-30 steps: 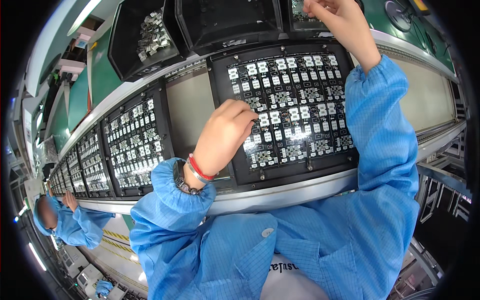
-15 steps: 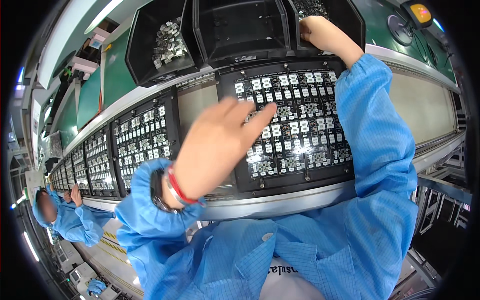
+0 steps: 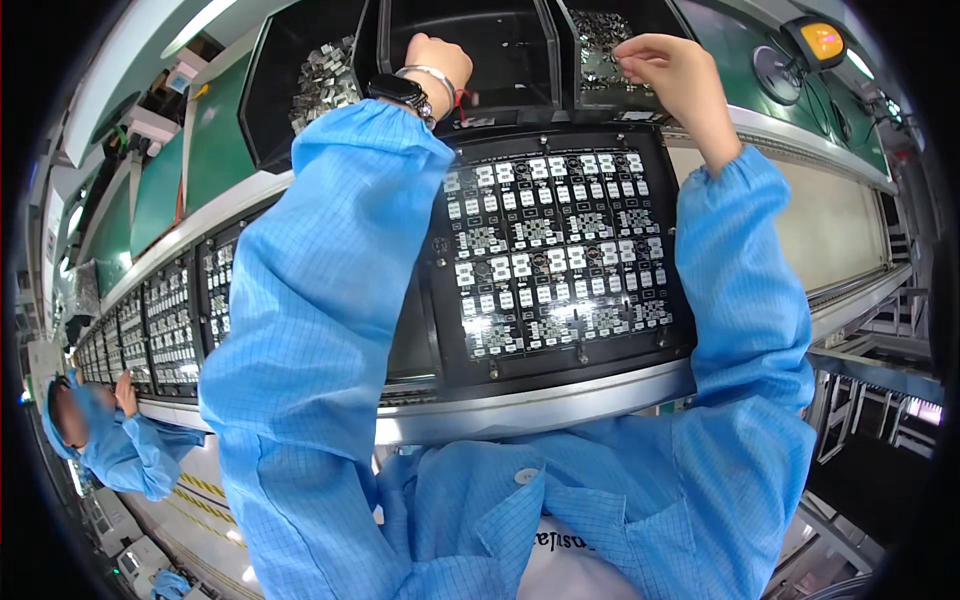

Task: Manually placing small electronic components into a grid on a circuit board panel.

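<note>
My left hand (image 3: 438,62) is over the left part of the middle black bin (image 3: 510,65). Its fingers curl closed, with the tips hidden beneath the hand, so what they hold is not visible. My right hand (image 3: 678,75) hovers at the right black bin (image 3: 650,18), thumb and fingertips pinched together above small shiny metal parts (image 3: 598,45); anything in the pinch is too small to name. Between my sleeves lies a circuit board panel (image 3: 560,215) with white and silver components, seated in a black tray fixture (image 3: 590,366).
A left black bin (image 3: 262,110) contains silver metal pieces (image 3: 325,85). More trays with boards (image 3: 170,320) line the conveyor rail (image 3: 480,412) to the left. A co-worker in blue (image 3: 140,450) stands there. An orange-and-black device (image 3: 820,42) is at the far right.
My left hand has moved from above the board up to the middle bin. My right hand has lifted from inside the right bin, its pinched fingers now showing. The view has shifted slightly.
</note>
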`<move>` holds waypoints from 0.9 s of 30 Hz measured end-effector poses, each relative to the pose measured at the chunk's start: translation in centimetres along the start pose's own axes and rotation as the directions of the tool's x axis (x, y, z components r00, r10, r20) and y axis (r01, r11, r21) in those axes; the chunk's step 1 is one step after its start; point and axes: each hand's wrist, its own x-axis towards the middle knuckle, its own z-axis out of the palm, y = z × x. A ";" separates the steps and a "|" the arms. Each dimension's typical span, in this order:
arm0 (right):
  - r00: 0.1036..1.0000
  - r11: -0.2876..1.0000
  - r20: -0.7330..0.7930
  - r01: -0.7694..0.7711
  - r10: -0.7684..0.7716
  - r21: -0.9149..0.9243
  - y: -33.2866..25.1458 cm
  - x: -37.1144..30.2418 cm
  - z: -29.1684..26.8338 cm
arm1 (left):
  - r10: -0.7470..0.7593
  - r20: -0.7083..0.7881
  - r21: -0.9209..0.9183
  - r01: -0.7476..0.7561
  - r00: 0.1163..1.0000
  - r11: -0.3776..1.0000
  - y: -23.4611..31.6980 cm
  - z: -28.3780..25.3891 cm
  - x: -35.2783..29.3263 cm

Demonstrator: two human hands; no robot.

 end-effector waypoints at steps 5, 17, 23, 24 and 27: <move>1.000 0.925 0.028 -0.006 -0.005 0.380 -4.8 -3.8 -0.6 | -0.008 0.037 -0.100 0.012 0.999 0.995 0.1 -0.1 0.4; 0.965 0.945 0.261 -0.057 -0.031 0.321 -5.4 -6.9 8.6 | -0.029 -0.593 -0.413 -0.274 0.804 0.869 -1.4 -6.6 -5.7; 0.973 0.965 0.210 0.042 -0.099 0.258 -4.8 -7.3 10.0 | -0.102 -0.445 -0.741 -0.302 0.890 0.600 -2.2 -6.1 -11.2; 0.973 0.974 0.194 0.087 -0.128 0.209 -4.9 -7.3 10.0 | -0.088 -0.385 -0.803 -0.287 0.919 0.523 -2.4 -5.3 -12.2; 0.973 0.973 0.195 0.078 -0.122 0.218 -4.7 -7.2 10.3 | -0.143 -0.408 -0.857 -0.324 0.901 0.401 -1.5 -3.3 -12.9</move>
